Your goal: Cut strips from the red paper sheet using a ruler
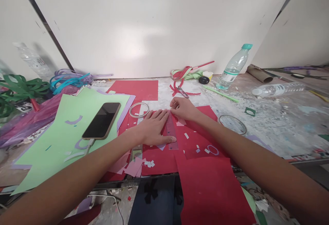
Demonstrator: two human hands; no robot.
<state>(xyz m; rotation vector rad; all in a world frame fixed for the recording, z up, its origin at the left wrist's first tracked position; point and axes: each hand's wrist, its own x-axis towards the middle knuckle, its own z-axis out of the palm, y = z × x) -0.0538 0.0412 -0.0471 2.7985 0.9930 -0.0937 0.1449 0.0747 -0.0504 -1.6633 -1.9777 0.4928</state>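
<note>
My left hand (154, 129) lies flat with its fingers stretched out, pressing a clear ruler (172, 139) onto red paper (197, 132). The thumb rests across the ruler's near part. At the ruler's far end, my right hand (183, 108) is closed in a pinch, close to the paper; whatever it holds is hidden by the fingers. A small cutter (183, 92) lies just beyond it. Small white, pink and purple paper scraps are scattered around both hands. One long red sheet (208, 187) hangs over the table's front edge.
Green paper sheets (64, 115) on the left carry a phone (102, 120) with a cable plugged in. Tape rolls (139, 110) lie on both sides. An upright bottle (232, 71), a lying bottle (280, 89) and a cardboard tube (260, 73) are at the back right.
</note>
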